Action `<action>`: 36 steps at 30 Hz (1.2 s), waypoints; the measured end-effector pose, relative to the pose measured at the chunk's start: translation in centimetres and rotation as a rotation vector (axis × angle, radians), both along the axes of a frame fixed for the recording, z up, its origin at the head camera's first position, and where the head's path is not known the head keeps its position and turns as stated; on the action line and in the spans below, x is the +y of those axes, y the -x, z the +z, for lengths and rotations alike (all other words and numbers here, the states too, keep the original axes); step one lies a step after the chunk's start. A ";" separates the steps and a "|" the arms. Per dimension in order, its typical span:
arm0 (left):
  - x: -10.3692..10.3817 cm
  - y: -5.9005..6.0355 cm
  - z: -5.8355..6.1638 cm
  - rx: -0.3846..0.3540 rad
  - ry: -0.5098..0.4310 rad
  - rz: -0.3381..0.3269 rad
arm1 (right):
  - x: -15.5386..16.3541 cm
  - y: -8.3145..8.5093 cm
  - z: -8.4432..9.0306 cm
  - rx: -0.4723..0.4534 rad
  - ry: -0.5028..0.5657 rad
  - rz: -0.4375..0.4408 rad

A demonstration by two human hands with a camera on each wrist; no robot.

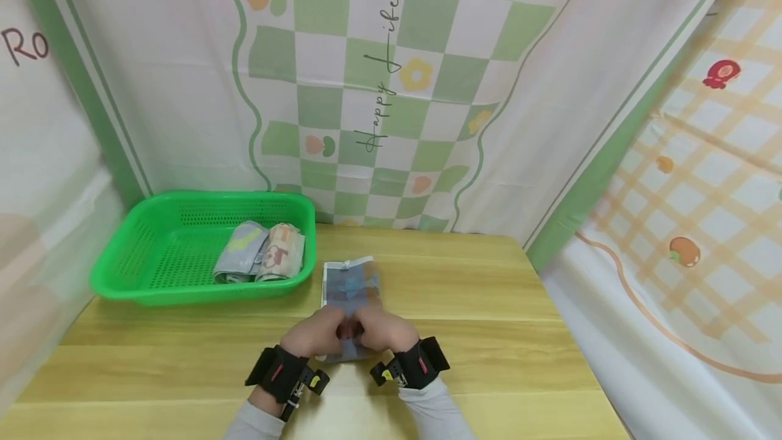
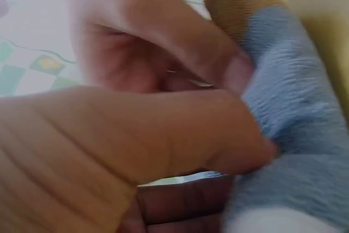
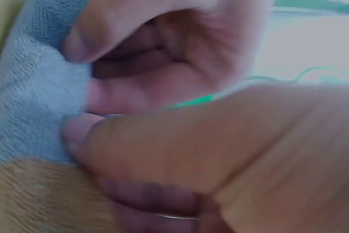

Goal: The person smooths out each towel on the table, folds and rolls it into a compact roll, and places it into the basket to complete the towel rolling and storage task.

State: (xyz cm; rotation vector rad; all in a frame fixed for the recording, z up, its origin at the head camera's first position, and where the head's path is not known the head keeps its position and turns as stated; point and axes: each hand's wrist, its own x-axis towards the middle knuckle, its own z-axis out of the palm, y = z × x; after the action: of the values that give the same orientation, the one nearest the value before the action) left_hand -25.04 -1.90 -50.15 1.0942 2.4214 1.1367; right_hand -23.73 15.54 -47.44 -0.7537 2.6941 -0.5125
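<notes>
A small blue towel (image 1: 351, 288) with a brown patch lies flat on the wooden table (image 1: 489, 331), just right of the green basket (image 1: 153, 250). Both hands sit side by side at its near edge. My left hand (image 1: 319, 333) pinches the soft blue cloth (image 2: 297, 113) between thumb and fingers. My right hand (image 1: 381, 331) pinches the same edge, the blue towel (image 3: 32, 96) showing next to a brown part (image 3: 49, 195). The near edge of the towel is hidden under the hands.
Two rolled towels, one grey (image 1: 241, 252) and one beige with a cartoon print (image 1: 282, 253), lie in the right end of the basket. Patterned curtains hang close behind the table (image 1: 379, 87) and along its right side (image 1: 690, 236).
</notes>
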 end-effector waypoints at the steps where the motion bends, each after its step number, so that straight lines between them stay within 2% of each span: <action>1: 0.0 0.1 -0.1 -0.002 -0.004 -0.002 | 0.0 -0.3 0.4 0.043 0.016 -0.011; 6: 0.0 0.5 -0.4 -0.012 0.005 -0.007 | -0.5 -1.3 1.0 0.215 -0.011 -0.002; 9: 0.0 0.6 -0.3 -0.001 0.014 -0.005 | -0.8 -1.4 0.2 0.282 -0.058 0.007; 12: 0.0 0.4 0.1 0.049 0.023 0.018 | -0.9 -1.2 -0.7 0.329 -0.096 -0.017; 15: 0.0 0.0 0.8 0.119 0.040 0.062 | -0.5 -0.8 -1.1 0.286 -0.105 -0.028; 20: 0.1 -0.6 1.5 0.157 0.036 0.092 | 0.6 0.6 -1.2 0.095 -0.028 0.008; 25: 0.0 -0.2 0.7 0.158 0.023 0.062 | 1.4 1.6 -1.4 -0.078 0.041 0.048; 27: -0.1 0.1 0.1 0.141 0.022 0.055 | 1.5 1.6 -1.4 -0.085 0.055 0.067; 29: -0.4 0.5 -0.4 0.124 0.024 0.057 | 1.3 1.4 -1.1 -0.034 0.090 0.074; 33: -0.7 1.1 -0.8 0.097 0.027 0.074 | 0.7 0.5 0.0 0.135 0.100 0.009; 36: -0.7 1.2 -0.5 0.072 0.033 0.083 | 0.2 -0.2 0.5 0.238 0.019 -0.034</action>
State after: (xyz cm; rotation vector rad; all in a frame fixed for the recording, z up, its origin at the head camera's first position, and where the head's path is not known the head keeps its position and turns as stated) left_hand -26.28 -2.64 -50.67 1.0510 2.5528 1.0957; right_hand -23.51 15.71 -46.95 -0.8223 2.9297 -0.4850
